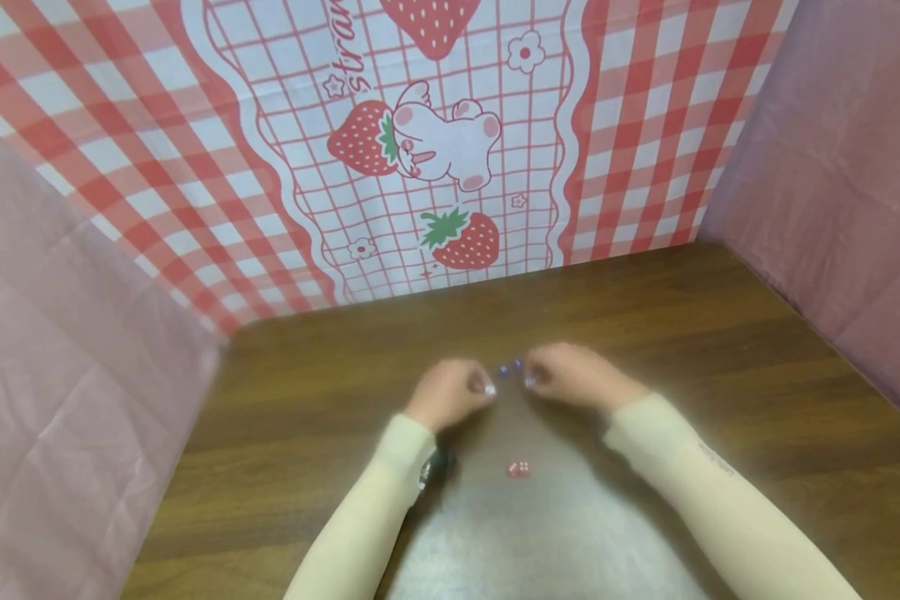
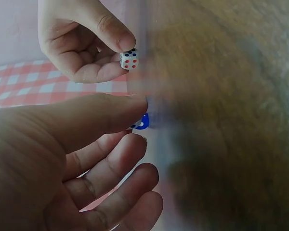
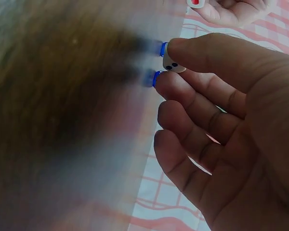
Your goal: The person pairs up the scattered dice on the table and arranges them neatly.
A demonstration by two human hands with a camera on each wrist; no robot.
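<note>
My left hand (image 1: 448, 393) pinches a white die (image 1: 490, 389) between thumb and fingertips; in the left wrist view the thumb covers most of it. My right hand (image 1: 581, 375) holds another white die (image 2: 129, 60), whose visible faces carry blue and red pips. Both hands are just above the wooden table, facing each other. Two blue dice (image 1: 503, 371) (image 1: 517, 365) lie close together in the gap between them, slightly farther back. Nearer the camera, two red dice (image 1: 513, 469) (image 1: 524, 468) sit side by side on the table.
The brown wooden table (image 1: 300, 475) spreads around the hands. A red-and-white checked cloth (image 1: 645, 125) with strawberries hangs at its far edge. Pinkish cloths (image 1: 82, 375) (image 1: 832, 192) stand along both sides. A dark wristband (image 1: 429, 468) shows at the left cuff.
</note>
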